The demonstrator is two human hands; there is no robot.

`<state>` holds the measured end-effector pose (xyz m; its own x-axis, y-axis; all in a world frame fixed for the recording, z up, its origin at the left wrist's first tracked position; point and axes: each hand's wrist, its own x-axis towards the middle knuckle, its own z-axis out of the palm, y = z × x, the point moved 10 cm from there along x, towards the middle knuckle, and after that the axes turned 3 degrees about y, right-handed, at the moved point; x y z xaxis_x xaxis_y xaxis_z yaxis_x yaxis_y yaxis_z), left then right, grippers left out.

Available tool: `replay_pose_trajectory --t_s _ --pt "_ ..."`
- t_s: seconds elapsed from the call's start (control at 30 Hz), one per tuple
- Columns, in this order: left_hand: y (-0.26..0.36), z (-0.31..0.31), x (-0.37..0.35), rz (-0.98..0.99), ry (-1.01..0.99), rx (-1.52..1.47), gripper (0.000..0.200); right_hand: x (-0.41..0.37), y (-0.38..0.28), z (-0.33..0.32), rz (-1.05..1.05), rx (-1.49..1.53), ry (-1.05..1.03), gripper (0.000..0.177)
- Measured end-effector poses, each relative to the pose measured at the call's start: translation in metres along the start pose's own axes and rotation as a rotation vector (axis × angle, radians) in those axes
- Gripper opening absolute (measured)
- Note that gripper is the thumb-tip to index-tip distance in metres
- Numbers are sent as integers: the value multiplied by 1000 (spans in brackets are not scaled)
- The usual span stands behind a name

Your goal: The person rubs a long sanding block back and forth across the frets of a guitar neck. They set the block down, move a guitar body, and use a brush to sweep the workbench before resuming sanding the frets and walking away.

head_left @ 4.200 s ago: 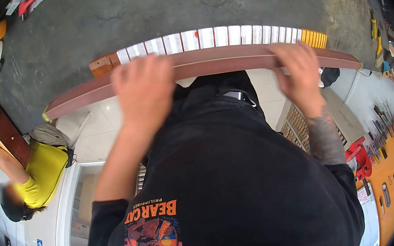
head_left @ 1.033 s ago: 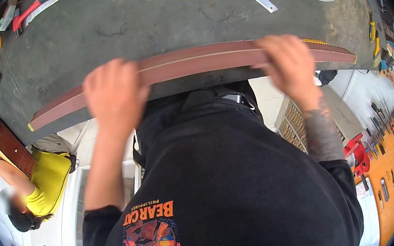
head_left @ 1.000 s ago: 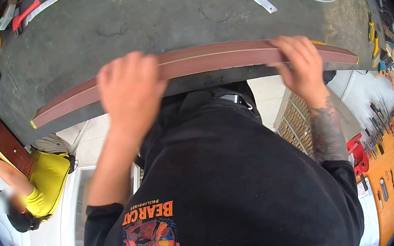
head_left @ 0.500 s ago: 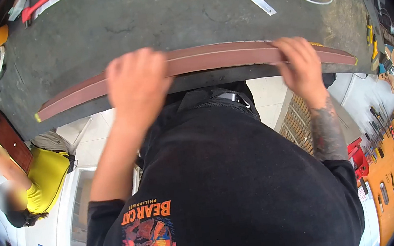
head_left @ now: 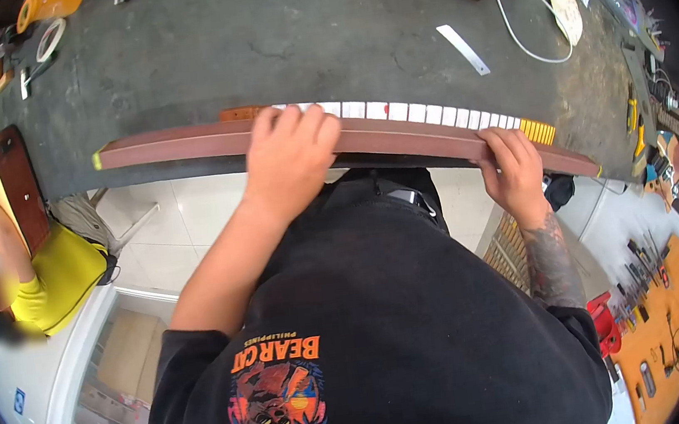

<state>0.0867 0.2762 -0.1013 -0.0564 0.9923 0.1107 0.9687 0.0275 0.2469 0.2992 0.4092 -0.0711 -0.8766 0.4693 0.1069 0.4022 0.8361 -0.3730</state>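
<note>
A long, straight sanding beam, reddish brown with yellow-green ends, lies crosswise along the near edge of the workbench. My left hand grips it near the middle, fingers curled over its far side. Farther right, my right hand holds the same beam with fingers on top and thumb on the near side. Just behind the beam shows a guitar neck, its fretboard covered in white strips between the frets, with yellow strips at the right end and a brown headstock at the left. The beam hides the neck's near side.
A steel ruler-like strip lies on the dark workbench. A white cable and pale mouse-like object sit at the back right, near yellow-handled tools. At left, a person in yellow holds a brown guitar body.
The beam has shifted toward me against the bench, uncovering the white-striped fretboard behind it. My left hand has come closer to my right. The camera view has turned slightly.
</note>
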Motion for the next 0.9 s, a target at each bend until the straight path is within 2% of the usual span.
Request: replay_pose_trajectory --t_s 0.1,0.13,0.23,0.3,0.33,0.37,0.4,0.43,0.47,0.5,0.53,0.57,0.63,0.73,0.83,0.9 --pt "-16 -5 -12 -77 -79 20 49 2 -11 11 -91 36 -62 41" --pt "-34 -8 -20 -130 -141 49 48 10 -28 18 -152 57 16 39" --pt "-83 -32 -57 -214 -51 176 45 43 -82 43 -283 67 75 20" --pt "-105 -34 -76 -394 -261 184 39 49 -97 54 -300 140 14 29" --pt "-100 -43 -79 -505 -300 249 33 50 -101 52 -314 148 -30 27" --pt "-88 -46 -80 -575 -379 235 26 44 -104 46 -360 155 -42 24" --pt "-78 -42 -85 -575 -323 163 24 29 -102 34 -433 164 41 23" --pt "-47 -67 -93 -488 60 206 25 20 -97 25 -457 107 36 27" --pt "-21 -85 -98 -567 50 247 27 14 -87 19 -388 70 -120 28" --pt "-6 -95 -109 -579 137 269 27 10 -95 -4 -429 152 -77 29" --pt "17 -100 -117 -680 -33 270 29 0 -84 -2 -550 96 -89 33" --pt "36 -94 -131 -636 130 402 30 -9 -80 -11 -695 157 49 35" --pt "74 -90 -163 -671 200 421 34 -29 -92 -31 -489 16 -317 47" --pt "129 -87 -217 -752 294 369 34 -65 -114 -32 -531 -9 -512 44" --pt "176 -78 -267 -873 185 420 34 -114 -138 -31 -637 -58 -662 45" --pt "223 -81 -301 -921 213 470 32 -149 -149 -28 -707 -113 -747 46"
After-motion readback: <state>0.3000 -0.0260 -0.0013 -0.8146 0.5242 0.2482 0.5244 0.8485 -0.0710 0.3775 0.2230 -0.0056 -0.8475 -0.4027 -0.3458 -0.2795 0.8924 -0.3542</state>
